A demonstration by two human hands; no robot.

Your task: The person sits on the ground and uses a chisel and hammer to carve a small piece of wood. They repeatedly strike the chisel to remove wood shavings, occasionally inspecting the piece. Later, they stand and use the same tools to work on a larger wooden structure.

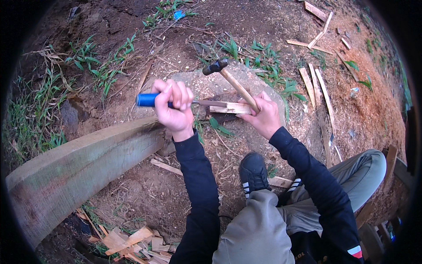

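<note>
My left hand (173,105) is wrapped round the blue handle of a chisel (147,100). The chisel's dark blade points right and lies against the left part of a short, pale piece of wood (231,108). At the other end of that wood, my right hand (266,115) is closed round it and also holds a ball-peen hammer (238,86) by its wooden handle. The hammer's dark head tilts up and to the left, above the wood. My right fingers partly hide the wood's right end and the lower handle.
A flat stone (193,81) lies beneath the hands. On the left, a thick curved timber (88,154) reaches toward it. Wood offcuts (136,244) are heaped at lower left, thin strips (324,97) lie at right, and sawdust (373,97) covers the far right ground. My shoe (254,171) is close by.
</note>
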